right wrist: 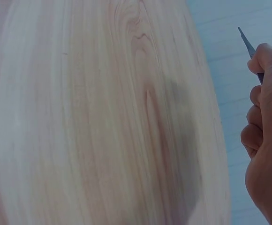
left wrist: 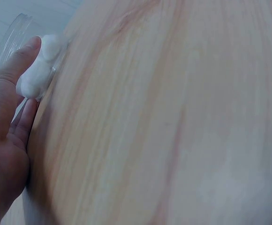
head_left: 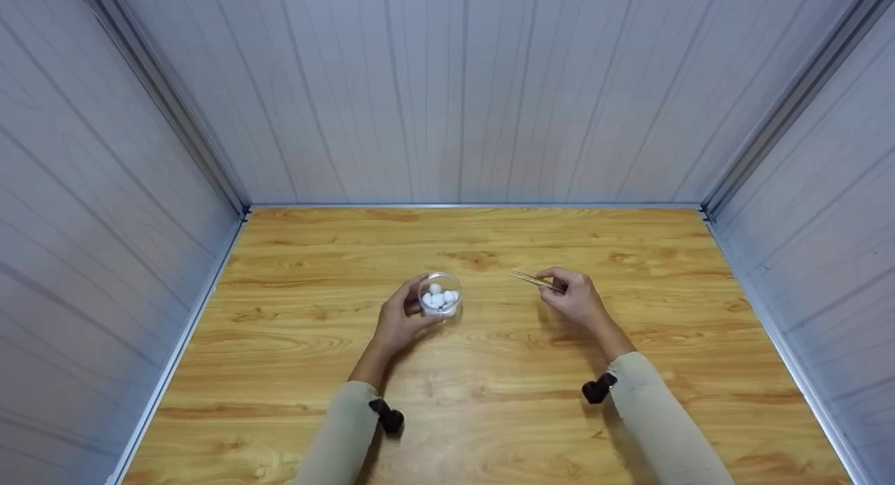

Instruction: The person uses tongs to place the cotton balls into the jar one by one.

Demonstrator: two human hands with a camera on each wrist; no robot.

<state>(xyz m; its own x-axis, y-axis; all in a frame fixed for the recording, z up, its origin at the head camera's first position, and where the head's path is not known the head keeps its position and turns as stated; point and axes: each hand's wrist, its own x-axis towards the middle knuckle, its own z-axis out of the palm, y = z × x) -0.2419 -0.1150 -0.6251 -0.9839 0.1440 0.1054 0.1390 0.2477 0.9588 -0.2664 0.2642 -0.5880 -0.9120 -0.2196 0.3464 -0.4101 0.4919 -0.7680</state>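
Observation:
A clear round jar (head_left: 440, 310) of white cotton balls (head_left: 438, 300) stands near the middle of the table. My left hand (head_left: 400, 321) grips it from the left, thumb along the near side and fingers round the far side. In the left wrist view the thumb presses the clear wall, with the cotton balls (left wrist: 37, 77) showing behind it. Off to the right, my right hand (head_left: 575, 300) pinches a pair of metal tweezers (head_left: 529, 278) above the table, their tips pointing left toward the jar. The tweezers' tip (right wrist: 245, 40) juts past the curled fingers in the right wrist view.
The wood-grain table (head_left: 482, 401) is enclosed by pale panel walls (head_left: 461, 93) at the back and both sides. Metal strips run along the table's edges. A small black camera (head_left: 388, 416) is strapped to the left sleeve, another camera (head_left: 598, 388) to the right one.

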